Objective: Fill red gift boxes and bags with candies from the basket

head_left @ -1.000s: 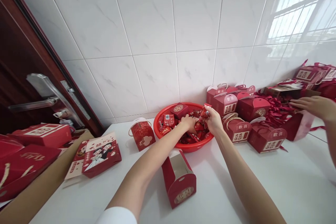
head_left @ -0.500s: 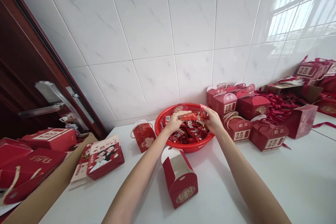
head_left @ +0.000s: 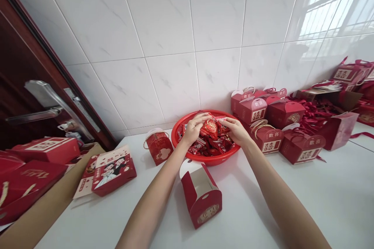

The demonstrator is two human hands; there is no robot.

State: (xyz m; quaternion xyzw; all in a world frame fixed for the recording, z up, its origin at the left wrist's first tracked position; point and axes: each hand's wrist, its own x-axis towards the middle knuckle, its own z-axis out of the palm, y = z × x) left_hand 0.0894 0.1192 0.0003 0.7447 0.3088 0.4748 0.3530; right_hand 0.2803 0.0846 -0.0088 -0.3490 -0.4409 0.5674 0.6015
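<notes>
A red plastic basket (head_left: 222,159) full of red-wrapped sweets (head_left: 213,149) stands against the tiled wall. Over it, my left hand (head_left: 196,127) has its fingers closed at a shiny red sweet packet with gold print (head_left: 210,127). From the right, my right hand (head_left: 237,130) pinches a small red-and-white wrapped sweet (head_left: 220,119) between thumb and fingers. The hands are close together, and the fingertips partly hide what they grip. Between my forearms, an open red gift box (head_left: 204,204) sits on the table with its top flaps up and pale inside showing.
Left of the basket is a red box with a rope handle (head_left: 159,148). Several closed red gift boxes (head_left: 269,142) are grouped at right, beside a carton of ribbons (head_left: 336,130). At left lie a printed couple box (head_left: 113,171) and a cardboard carton (head_left: 55,194), near a door handle (head_left: 37,114).
The sweets between my hands have shifted, and a gold-printed packet now faces me. My hands stay over the basket. The view has tilted slightly.
</notes>
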